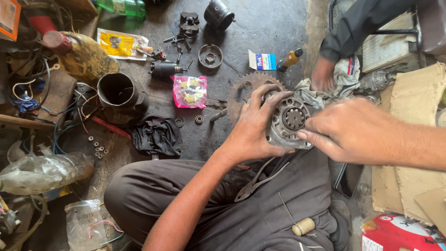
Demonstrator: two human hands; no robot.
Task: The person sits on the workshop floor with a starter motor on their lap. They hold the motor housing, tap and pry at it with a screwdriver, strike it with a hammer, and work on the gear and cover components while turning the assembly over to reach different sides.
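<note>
Housing: round, grey cast-metal gear housing with toothed centre, greasy.
Left hand: my fingers wrapped around its rim.
Right hand: my fingertips pinch its edge.
Behind: rusty toothed sprocket.

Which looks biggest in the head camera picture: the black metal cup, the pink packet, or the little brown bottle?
1. Black metal cup, largest.
2. Pink packet.
3. Little brown bottle, smallest.
All three lie on the floor at a similar distance, so the order seems safe.

I see a dull grey metal gear housing, a rusty rough sprocket, and a glossy pink plastic bag.
</note>
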